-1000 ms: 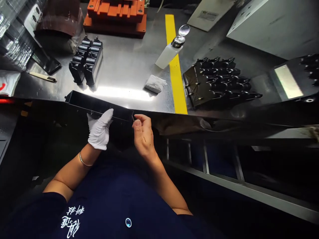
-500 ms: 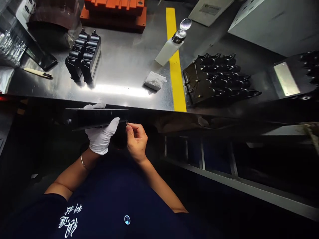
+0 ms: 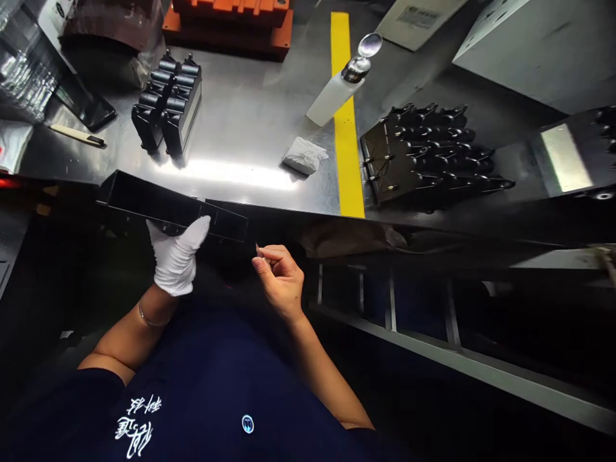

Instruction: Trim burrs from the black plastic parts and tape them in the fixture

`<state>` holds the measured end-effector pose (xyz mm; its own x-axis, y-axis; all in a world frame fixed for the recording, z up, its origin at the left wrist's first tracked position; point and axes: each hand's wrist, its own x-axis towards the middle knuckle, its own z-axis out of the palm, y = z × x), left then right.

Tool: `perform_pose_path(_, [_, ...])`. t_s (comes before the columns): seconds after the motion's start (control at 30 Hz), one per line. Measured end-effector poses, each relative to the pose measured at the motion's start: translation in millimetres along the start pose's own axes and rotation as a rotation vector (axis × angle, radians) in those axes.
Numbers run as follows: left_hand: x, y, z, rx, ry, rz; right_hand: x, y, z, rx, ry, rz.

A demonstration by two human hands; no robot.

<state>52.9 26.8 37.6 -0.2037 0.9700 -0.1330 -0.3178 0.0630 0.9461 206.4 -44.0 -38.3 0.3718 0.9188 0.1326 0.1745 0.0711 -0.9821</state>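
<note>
In a white glove, my left hand [image 3: 177, 253] grips a dark, shiny, box-like plastic part [image 3: 149, 200] at the bench's front edge. The part is tilted, and its long side faces me. The thumb lies against its near face; the other fingers are mostly hidden. To the right, apart from the part, my bare right hand [image 3: 282, 277] is closed in a pinch. A small thin blade [image 3: 258, 249] sticks up between its thumb and fingers, with most of it covered by them.
On the metal bench [image 3: 240, 122] stand two black ribbed parts [image 3: 168, 106], a knife [image 3: 77, 135], a folded white wipe [image 3: 305, 156] and a white dispenser bottle [image 3: 332, 99]. Beyond the yellow tape [image 3: 350, 160] lie several black parts [image 3: 428, 157]. An orange block [image 3: 231, 32] sits behind.
The black part has turned in my left hand, showing more of its long face, and its left end is higher. My right hand has moved right and slightly down, away from the part.
</note>
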Motion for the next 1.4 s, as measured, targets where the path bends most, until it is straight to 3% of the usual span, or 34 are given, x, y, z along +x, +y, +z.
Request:
perform_pose_path(0.13, [-4.8,-3.1,4.1,-0.057,0.009,0.014,8.5,-29.1,-2.6,-0.055,-0.084,-0.190])
perform_pose_path(0.33, [-9.1,2.5,2.8,-0.022,-0.008,0.061,17.2,-24.1,1.4,-0.090,-0.046,-0.237])
perform_pose_path(0.4, [-12.2,3.0,-0.6,-0.064,-0.071,-0.024,25.1,-20.0,0.1,-0.111,0.022,-0.215])
perform_pose_path(0.5, [-12.9,0.6,-5.1,-0.130,-0.214,-0.258,33.3,-20.9,-7.3,-0.095,0.087,-0.166])
perform_pose_path(0.6, [-3.8,-4.2,-6.6,-0.138,-0.223,-0.365,27.6,-31.1,-16.2,-0.072,-0.070,-0.191])
perform_pose_path(0.7, [9.6,-9.0,-6.9,-0.119,-0.202,-0.377,13.7,-41.7,-20.1,-0.072,-0.301,-0.245])
perform_pose_path(0.77, [15.6,-11.1,-7.3,-0.083,-0.205,-0.375,7.0,-44.9,-19.3,-0.074,-0.374,-0.277])
perform_pose_path(1.03, [16.3,-5.1,-6.3,0.006,-0.253,-0.380,7.9,-45.0,-14.8,-0.090,-0.456,-0.347])
perform_pose_path(1.4, [15.3,-0.1,-7.1,0.022,-0.329,-0.404,7.8,-47.8,-15.3,-0.112,-0.445,-0.371])
